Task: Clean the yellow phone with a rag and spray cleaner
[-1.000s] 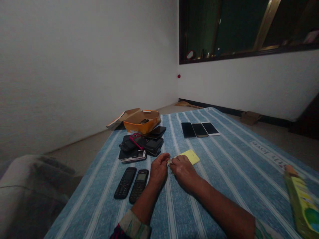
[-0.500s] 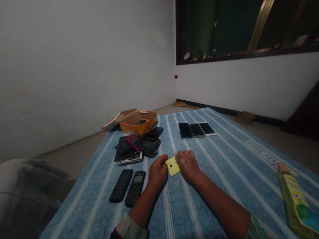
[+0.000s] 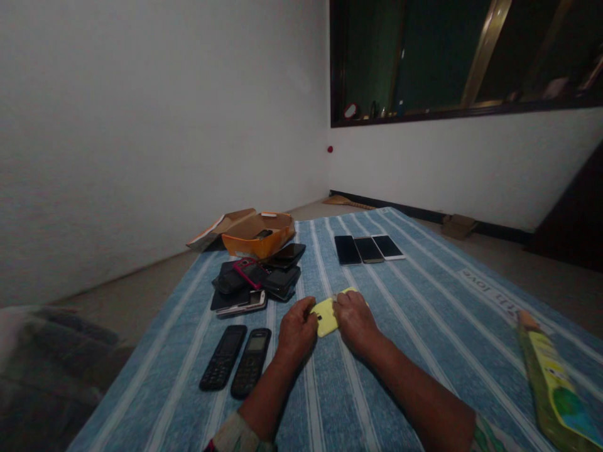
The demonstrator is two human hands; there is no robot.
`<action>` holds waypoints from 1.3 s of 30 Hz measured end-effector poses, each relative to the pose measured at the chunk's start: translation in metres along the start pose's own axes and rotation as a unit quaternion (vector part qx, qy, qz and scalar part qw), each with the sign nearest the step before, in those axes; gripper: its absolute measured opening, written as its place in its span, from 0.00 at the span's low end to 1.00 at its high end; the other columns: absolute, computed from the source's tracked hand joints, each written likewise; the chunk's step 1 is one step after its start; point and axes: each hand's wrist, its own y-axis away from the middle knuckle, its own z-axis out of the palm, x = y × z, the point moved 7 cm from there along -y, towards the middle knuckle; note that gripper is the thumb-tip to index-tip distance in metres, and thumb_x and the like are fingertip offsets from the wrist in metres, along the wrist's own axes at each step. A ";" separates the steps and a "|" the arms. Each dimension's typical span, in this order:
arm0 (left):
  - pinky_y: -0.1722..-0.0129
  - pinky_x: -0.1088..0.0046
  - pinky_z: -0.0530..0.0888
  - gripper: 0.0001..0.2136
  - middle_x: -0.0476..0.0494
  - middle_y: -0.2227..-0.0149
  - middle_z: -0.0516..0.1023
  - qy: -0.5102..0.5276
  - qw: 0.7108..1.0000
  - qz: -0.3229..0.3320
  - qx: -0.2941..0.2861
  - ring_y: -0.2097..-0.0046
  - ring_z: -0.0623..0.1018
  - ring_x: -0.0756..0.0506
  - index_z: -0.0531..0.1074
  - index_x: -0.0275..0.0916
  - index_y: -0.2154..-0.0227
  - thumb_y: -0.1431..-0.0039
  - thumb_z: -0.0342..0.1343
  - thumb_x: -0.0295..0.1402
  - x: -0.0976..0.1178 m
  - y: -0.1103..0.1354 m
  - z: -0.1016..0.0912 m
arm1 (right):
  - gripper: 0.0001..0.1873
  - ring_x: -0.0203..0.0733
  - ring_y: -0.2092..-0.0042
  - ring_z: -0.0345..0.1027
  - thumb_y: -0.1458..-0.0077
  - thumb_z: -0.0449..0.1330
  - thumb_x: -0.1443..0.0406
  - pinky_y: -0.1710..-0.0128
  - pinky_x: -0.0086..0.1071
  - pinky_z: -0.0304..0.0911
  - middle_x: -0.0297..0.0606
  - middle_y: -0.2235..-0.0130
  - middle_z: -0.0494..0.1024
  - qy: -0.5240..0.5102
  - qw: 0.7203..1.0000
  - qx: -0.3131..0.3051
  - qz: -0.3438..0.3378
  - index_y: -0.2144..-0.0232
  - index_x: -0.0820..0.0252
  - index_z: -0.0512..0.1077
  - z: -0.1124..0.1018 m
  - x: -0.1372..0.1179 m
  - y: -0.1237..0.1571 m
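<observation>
A yellow mobile phone [image 3: 325, 317] lies over the striped cloth with its back and small dark camera facing up. My left hand [image 3: 298, 326] pinches its left end between thumb and fingers. On the phone's right part rests my right hand [image 3: 355, 319], its fingers curled and pressed together; whether a small pale thing is under them I cannot make out. Two dark keypad phones, one [image 3: 223, 358] and another [image 3: 251, 363], lie side by side left of my left forearm.
A pile of phones [image 3: 254, 285] lies before an open orange cardboard box [image 3: 249, 246]. Three phones [image 3: 369, 250] sit in a row farther back. A bottle of yellowish liquid [image 3: 551, 383] lies at the right on the blue striped cloth [image 3: 424, 314].
The whole view has shifted slightly. My right hand has moved a little on the yellow phone, showing more of its far edge. My left hand keeps its grip.
</observation>
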 end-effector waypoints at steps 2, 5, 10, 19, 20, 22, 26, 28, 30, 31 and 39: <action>0.51 0.60 0.74 0.16 0.40 0.58 0.83 -0.009 1.000 0.005 0.002 0.55 0.80 0.39 0.78 0.38 0.60 0.53 0.54 0.30 0.000 0.000 -0.001 | 0.12 0.48 0.52 0.63 0.35 0.52 0.71 0.53 0.37 0.53 0.42 0.56 0.76 -0.007 1.000 0.006 -0.012 0.58 0.61 0.76 -0.002 -0.001 -0.001; 0.50 0.58 0.74 0.16 0.39 0.58 0.83 -0.024 1.000 0.014 0.002 0.55 0.80 0.38 0.78 0.38 0.59 0.52 0.55 0.31 0.001 0.000 -0.002 | 0.13 0.48 0.53 0.64 0.34 0.52 0.70 0.53 0.39 0.52 0.42 0.57 0.77 -0.004 1.000 0.012 0.010 0.59 0.61 0.76 -0.006 0.008 -0.003; 0.53 0.59 0.76 0.17 0.39 0.57 0.82 -0.048 0.999 0.021 -0.004 0.56 0.80 0.38 0.78 0.37 0.57 0.51 0.57 0.33 0.003 0.002 -0.001 | 0.14 0.51 0.54 0.65 0.36 0.51 0.73 0.54 0.42 0.52 0.48 0.58 0.77 0.015 0.998 0.013 0.053 0.59 0.65 0.77 -0.008 0.018 -0.003; 0.50 0.56 0.73 0.17 0.39 0.57 0.81 -0.099 0.994 0.042 -0.020 0.53 0.78 0.36 0.78 0.39 0.58 0.54 0.61 0.34 0.015 0.002 0.002 | 0.15 0.51 0.54 0.65 0.37 0.50 0.75 0.54 0.41 0.53 0.49 0.57 0.77 0.024 0.999 0.004 0.040 0.58 0.68 0.77 -0.005 0.008 0.000; 0.50 0.56 0.73 0.17 0.40 0.57 0.81 -0.105 0.993 0.045 -0.024 0.53 0.77 0.35 0.78 0.40 0.59 0.55 0.61 0.34 0.018 0.003 0.002 | 0.15 0.50 0.54 0.65 0.36 0.50 0.74 0.54 0.40 0.53 0.48 0.57 0.77 0.021 0.999 0.004 0.038 0.58 0.66 0.76 -0.006 0.009 -0.001; 0.52 0.56 0.73 0.16 0.40 0.59 0.80 -0.125 0.990 0.056 -0.035 0.55 0.77 0.35 0.77 0.40 0.61 0.56 0.62 0.33 0.024 0.004 0.004 | 0.14 0.50 0.53 0.65 0.36 0.51 0.73 0.53 0.40 0.52 0.46 0.57 0.77 0.018 0.999 0.003 0.038 0.58 0.64 0.76 -0.007 0.013 -0.002; 0.55 0.58 0.73 0.15 0.40 0.60 0.79 -0.186 0.976 0.088 -0.067 0.56 0.76 0.35 0.75 0.39 0.63 0.57 0.64 0.34 0.035 0.009 0.008 | 0.14 0.51 0.53 0.67 0.36 0.51 0.72 0.54 0.41 0.52 0.47 0.57 0.78 0.022 0.998 -0.003 0.061 0.58 0.65 0.77 -0.011 0.024 -0.002; 0.56 0.58 0.72 0.16 0.40 0.60 0.78 -0.207 0.970 0.100 -0.079 0.56 0.75 0.35 0.74 0.39 0.62 0.57 0.65 0.34 0.039 0.012 0.011 | 0.15 0.52 0.54 0.67 0.37 0.51 0.74 0.55 0.42 0.52 0.50 0.58 0.78 0.029 0.997 -0.009 0.070 0.59 0.67 0.77 -0.012 0.024 0.000; 0.56 0.59 0.71 0.16 0.40 0.60 0.78 -0.226 0.964 0.111 -0.089 0.56 0.74 0.36 0.73 0.39 0.62 0.57 0.65 0.33 0.041 0.013 0.013 | 0.15 0.54 0.55 0.68 0.39 0.51 0.75 0.56 0.43 0.53 0.53 0.58 0.78 0.036 0.997 -0.016 0.073 0.60 0.69 0.78 -0.013 0.021 0.004; 0.55 0.59 0.71 0.16 0.41 0.60 0.77 -0.233 0.961 0.117 -0.091 0.57 0.74 0.36 0.73 0.40 0.62 0.57 0.65 0.32 0.041 0.014 0.014 | 0.15 0.54 0.55 0.68 0.39 0.51 0.75 0.56 0.43 0.53 0.54 0.57 0.78 0.040 0.996 -0.020 0.073 0.60 0.69 0.78 -0.013 0.019 0.006; 0.55 0.59 0.70 0.17 0.42 0.59 0.77 -0.240 0.956 0.139 -0.092 0.57 0.73 0.37 0.73 0.40 0.60 0.57 0.65 0.31 0.037 0.013 0.017 | 0.16 0.53 0.55 0.68 0.38 0.50 0.75 0.57 0.42 0.54 0.55 0.56 0.78 0.048 0.996 -0.028 0.072 0.60 0.68 0.78 -0.011 0.016 0.004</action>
